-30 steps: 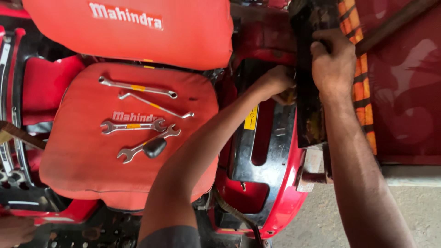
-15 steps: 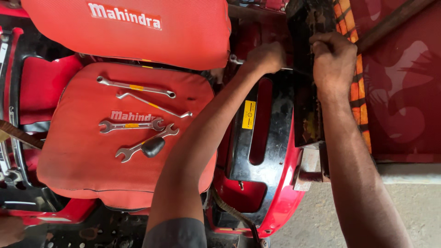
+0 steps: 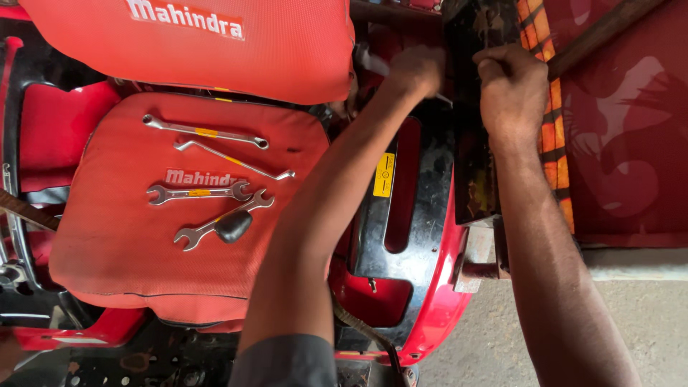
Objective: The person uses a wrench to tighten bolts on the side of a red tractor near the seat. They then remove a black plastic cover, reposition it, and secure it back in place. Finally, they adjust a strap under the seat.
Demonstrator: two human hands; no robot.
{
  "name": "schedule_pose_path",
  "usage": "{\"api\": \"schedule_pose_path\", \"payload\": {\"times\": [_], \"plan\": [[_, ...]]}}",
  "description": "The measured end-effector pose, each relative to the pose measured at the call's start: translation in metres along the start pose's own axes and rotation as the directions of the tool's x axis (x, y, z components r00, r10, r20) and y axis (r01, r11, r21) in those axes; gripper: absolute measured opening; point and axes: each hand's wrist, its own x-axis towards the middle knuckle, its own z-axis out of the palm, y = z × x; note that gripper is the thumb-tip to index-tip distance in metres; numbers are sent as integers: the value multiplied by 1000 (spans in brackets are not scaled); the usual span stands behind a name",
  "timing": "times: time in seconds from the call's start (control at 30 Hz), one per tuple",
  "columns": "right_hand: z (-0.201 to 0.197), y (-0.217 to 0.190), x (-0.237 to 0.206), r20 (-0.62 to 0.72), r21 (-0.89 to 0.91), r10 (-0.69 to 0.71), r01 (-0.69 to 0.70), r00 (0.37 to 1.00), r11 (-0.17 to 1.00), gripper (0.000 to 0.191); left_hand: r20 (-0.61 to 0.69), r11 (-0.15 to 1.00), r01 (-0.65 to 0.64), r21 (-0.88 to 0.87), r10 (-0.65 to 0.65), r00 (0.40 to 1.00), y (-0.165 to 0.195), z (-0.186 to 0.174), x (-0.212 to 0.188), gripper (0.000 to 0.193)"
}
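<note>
My left hand (image 3: 416, 70) is closed around a slim metal spanner (image 3: 371, 63), whose end sticks out to the left beside the seat backrest. My right hand (image 3: 512, 89) is clenched on the top edge of a long, dirty black panel (image 3: 473, 165) standing beside the red fender. The two hands are close together at the top of the view. What the spanner's other end meets is hidden behind my fingers.
Several spanners (image 3: 204, 132) and a black knob (image 3: 233, 226) lie on the red seat cushion (image 3: 107, 236). A black fender plate (image 3: 430, 215) with a yellow label (image 3: 385, 174) lies under my left arm. There is red patterned cloth (image 3: 631, 143) at right and concrete floor (image 3: 645, 308) below it.
My left hand has moved up from the fender plate to the top of the black panel, with the spanner now showing. My right hand has stayed in place.
</note>
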Motion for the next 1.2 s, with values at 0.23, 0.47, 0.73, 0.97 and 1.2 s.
{"api": "schedule_pose_path", "payload": {"times": [0.23,0.47,0.73,0.97,1.2], "plan": [[1,-7,-1,-46,-107,-1,-3,999,994,20,391,287,317,-904,260,883,3,54,-42,24],[-1,-17,-2,-29,-128,17,-20,999,992,21,256,639,227,-735,-49,966,1,49,-49,28],[0,-15,-2,-16,-110,-13,11,1000,994,22,-83,964,72,-256,-96,992,-7,21,-14,32],[-1,-15,-3,-7,-145,116,-115,993,983,24,218,989,113,-96,-90,972,0,1,2,23],[-1,-10,0,-10,-108,-46,45,999,993,21,82,991,79,-105,-70,994,-6,-9,0,27]]}}
